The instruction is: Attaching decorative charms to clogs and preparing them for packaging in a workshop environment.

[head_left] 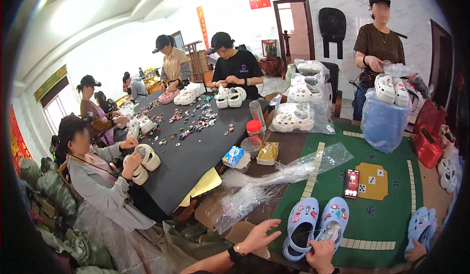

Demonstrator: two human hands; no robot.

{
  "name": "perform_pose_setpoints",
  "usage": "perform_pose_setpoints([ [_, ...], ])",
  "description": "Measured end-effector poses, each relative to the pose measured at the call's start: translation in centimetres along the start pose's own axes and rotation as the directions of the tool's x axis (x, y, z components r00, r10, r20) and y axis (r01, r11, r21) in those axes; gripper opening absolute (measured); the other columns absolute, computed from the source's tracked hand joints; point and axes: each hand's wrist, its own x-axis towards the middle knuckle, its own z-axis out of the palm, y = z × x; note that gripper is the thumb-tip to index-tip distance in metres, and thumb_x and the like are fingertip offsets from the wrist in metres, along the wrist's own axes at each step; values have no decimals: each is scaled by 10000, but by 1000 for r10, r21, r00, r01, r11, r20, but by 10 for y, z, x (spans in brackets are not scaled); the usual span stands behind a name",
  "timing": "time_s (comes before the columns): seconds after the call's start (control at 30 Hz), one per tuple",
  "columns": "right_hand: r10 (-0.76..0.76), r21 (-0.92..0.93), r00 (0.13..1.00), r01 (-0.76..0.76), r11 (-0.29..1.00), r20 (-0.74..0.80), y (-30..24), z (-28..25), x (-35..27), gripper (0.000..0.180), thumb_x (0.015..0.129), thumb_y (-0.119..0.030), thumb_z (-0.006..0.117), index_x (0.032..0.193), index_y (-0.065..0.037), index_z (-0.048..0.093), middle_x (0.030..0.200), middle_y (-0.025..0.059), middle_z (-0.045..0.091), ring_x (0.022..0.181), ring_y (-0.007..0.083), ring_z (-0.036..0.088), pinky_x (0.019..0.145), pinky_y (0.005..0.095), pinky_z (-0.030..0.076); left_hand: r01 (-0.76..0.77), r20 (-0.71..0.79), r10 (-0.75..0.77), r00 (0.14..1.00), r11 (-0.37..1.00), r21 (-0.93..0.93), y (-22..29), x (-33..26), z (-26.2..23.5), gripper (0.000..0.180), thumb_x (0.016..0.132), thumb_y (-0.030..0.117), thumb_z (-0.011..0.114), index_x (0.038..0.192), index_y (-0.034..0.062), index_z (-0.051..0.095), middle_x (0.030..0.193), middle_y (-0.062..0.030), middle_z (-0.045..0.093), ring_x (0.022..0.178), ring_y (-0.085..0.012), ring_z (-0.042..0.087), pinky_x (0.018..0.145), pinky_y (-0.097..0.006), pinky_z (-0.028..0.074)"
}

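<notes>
Two light-blue clogs with colourful charms stand side by side on a green mat, a left clog point(302, 220) and a right clog point(335, 217). Crumpled clear wrap fills the right one's opening. My right hand point(320, 257) is closed at their heels, its fingertips pinching what looks like a thin clear plastic strand. Left of the clogs, my left hand point(259, 236) is open in the air, fingers apart, with a dark band on its wrist. Beyond it lies a bundle of clear plastic strands point(249, 178), partly in a clear bag.
A phone point(351, 183) lies beyond the clogs. Bagged white clogs point(293, 117), a red-lidded jar point(254, 128) and a blue-white box point(234, 156) stand farther back. Another person's hand point(416, 251) holds blue clogs at right. Several people work around the black table point(181, 161).
</notes>
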Motion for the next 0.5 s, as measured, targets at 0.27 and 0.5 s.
perform_pose_setpoints([
  [0.27, 12, 8, 1000, -12, 1000, 16, -1, -4, 0, 292, 559, -120, 667, 850, -112, 645, 685, 69, 570, 674, 278, 571, 694, 410, 397, 185, -44, -216, 975, 911, -369, 7, 11, -47, 466, 934, 116, 625, 1355, 23, 447, 1217, -102, 604, 1063, -172, 602, 916, -303, 487],
  [0.5, 18, -7, 999, -18, 1000, 30, -9, -6, 6, 287, 579, -104, 657, 865, -103, 636, 684, 74, 564, 681, 284, 566, 697, 411, 397, 197, -120, -361, 925, 724, -661, 25, 16, -112, 372, 961, 107, 559, 1307, 13, 462, 1146, -133, 617, 1008, -214, 623, 849, -330, 510],
])
